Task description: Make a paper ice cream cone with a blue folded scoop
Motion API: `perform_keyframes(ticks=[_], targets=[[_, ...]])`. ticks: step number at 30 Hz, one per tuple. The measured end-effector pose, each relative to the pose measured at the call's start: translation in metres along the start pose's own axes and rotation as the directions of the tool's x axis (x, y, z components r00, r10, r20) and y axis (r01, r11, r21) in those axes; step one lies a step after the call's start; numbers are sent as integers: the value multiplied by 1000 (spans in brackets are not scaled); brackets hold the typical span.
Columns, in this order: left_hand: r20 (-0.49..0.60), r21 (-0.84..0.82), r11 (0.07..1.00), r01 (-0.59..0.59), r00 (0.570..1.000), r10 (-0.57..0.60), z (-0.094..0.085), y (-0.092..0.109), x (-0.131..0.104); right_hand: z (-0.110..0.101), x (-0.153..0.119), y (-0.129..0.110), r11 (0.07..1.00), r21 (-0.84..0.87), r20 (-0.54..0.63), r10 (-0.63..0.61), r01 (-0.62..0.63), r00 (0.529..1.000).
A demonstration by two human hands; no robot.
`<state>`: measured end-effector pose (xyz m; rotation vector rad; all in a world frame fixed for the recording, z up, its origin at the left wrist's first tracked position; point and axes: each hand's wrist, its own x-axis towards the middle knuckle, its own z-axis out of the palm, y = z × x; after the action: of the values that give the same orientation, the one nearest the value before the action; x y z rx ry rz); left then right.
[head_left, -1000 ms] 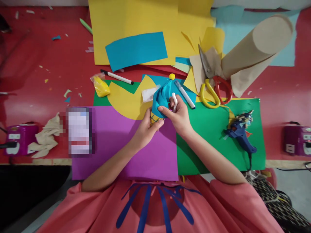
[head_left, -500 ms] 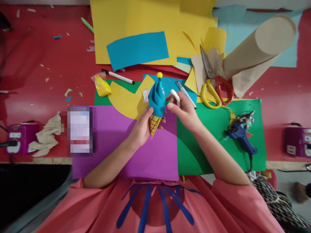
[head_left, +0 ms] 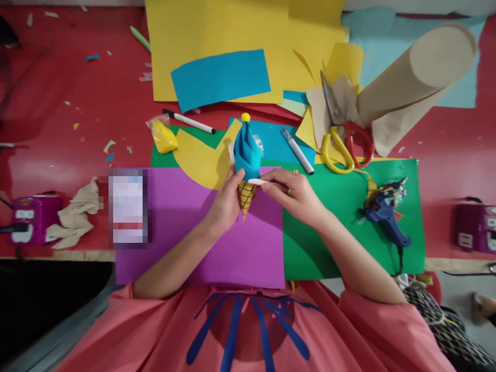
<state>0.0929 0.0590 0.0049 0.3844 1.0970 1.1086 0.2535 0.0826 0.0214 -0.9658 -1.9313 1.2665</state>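
My left hand [head_left: 228,200] is closed around a paper ice cream cone [head_left: 248,155], which stands upright with blue folded swirls, a yellow ball on top and a yellow cone with dark crossed lines. In my right hand [head_left: 292,195], thumb and fingers pinch a small white piece [head_left: 256,181]. That piece lies across the cone at the lower edge of the blue part. Below the cone is a purple sheet [head_left: 240,253]. A clear shiny scrap shows behind the blue swirls.
Scissors [head_left: 341,150], a marker [head_left: 297,151] and a blue glue gun [head_left: 387,217] lie to the right. A phone [head_left: 128,206] and a bag of yellow material [head_left: 163,137] are on the left. A tan paper roll [head_left: 411,77] sits at the back right.
My right hand has moved down and left, bringing the white piece against the cone. The cone has shifted slightly left and stands straighter in my left hand.
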Motion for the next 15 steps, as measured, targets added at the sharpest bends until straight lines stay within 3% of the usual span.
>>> perform_keyframes(ticks=[8, 13, 15], targets=[[51, 57, 994, -95, 994, 92, -5, -3, 3, 0, 2, -1, 999, -53, 66, 9, -6, 998], [19, 91, 994, -56, 998, 54, -10, -6, 4, 0, 3, 0, 997, -73, 89, 24, -18, 996], [-1, 63, 998, 13, 1000, -13, -12, -7, 4, 0, 4, -1, 999, -45, 100, 17, -13, 995]])
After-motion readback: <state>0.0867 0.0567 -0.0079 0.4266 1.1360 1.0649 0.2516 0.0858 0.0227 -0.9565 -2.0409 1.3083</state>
